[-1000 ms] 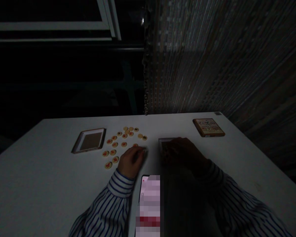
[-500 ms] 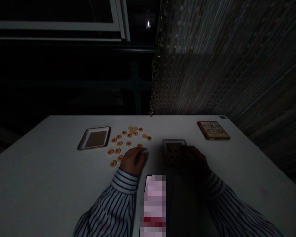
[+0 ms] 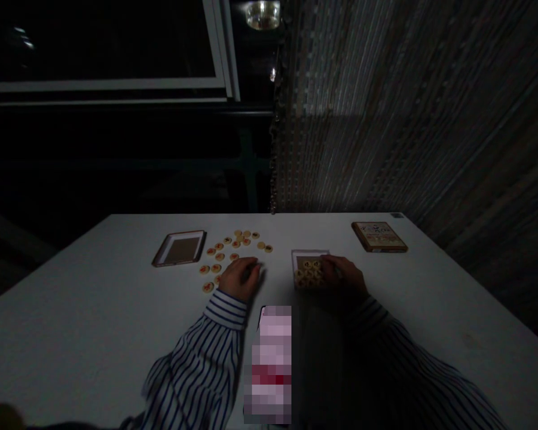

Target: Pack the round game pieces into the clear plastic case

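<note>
My left hand (image 3: 241,279) rests low over the table with fingers and thumb curled together, beside the loose Chinese chess pieces (image 3: 219,257). Anything between its fingertips is hidden. At the right side of an open box (image 3: 298,254) is my right hand (image 3: 348,278). Its fingers are bent over the box edge, close to several round chess pieces (image 3: 308,275) lying inside. Deep shadow hides what the right fingers hold, if anything. Some loose pieces show red characters, others dark ones, and a few are blank side up.
A shallow box tray or lid (image 3: 183,251) lies at left. A printed box lid (image 3: 379,236) sits at right. A phone (image 3: 269,364) with a blurred screen lies on the white table (image 3: 94,334) between my forearms. A bead curtain (image 3: 341,149) hangs behind.
The view has tilted up slightly. My right hand's shadow has eased, so the pieces in the box show more clearly. The loose piece by my left fingertips no longer shows.
</note>
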{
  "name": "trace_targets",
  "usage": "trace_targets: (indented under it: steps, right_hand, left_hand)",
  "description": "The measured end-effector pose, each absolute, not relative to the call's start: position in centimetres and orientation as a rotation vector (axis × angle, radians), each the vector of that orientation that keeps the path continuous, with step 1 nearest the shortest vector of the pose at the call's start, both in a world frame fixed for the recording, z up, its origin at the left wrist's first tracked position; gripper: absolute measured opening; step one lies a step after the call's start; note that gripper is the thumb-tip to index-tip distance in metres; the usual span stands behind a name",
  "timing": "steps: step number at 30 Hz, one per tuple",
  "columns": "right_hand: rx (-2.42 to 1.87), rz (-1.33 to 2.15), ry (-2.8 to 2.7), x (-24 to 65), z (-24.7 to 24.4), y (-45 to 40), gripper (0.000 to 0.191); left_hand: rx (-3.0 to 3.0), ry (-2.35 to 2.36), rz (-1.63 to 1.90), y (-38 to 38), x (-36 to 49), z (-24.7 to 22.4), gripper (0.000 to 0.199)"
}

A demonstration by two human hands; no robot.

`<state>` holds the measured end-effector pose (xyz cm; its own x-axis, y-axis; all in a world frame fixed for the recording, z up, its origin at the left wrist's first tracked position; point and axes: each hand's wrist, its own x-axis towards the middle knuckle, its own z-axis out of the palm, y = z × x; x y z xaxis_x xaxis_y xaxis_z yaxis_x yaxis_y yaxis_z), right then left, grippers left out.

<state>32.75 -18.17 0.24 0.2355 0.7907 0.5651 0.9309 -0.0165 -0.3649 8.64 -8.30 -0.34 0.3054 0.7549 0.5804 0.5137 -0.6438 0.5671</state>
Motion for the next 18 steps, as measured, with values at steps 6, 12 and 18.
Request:
trace_targets:
  steps: [6,12,18]
  right_hand:
    - [-1.747,-0.296,-1.516,32.5,0.8,-18.5,0.028]
    - [-1.685,-0.340,-1.441,33.5,0.4,-17.9,0.026]
    - [-1.642,-0.406,-1.415,33.9,0.0,-17.6,0.025]
  left_hand:
    - [2.228,1.212,1.303,-8.1,9.2,-0.5,0.020]
    - [2.189,1.174,1.411,-8.3,9.4,-0.7,0.020]
    - [2.140,1.150,1.483,-8.3,9.2,-1.2,0.019]
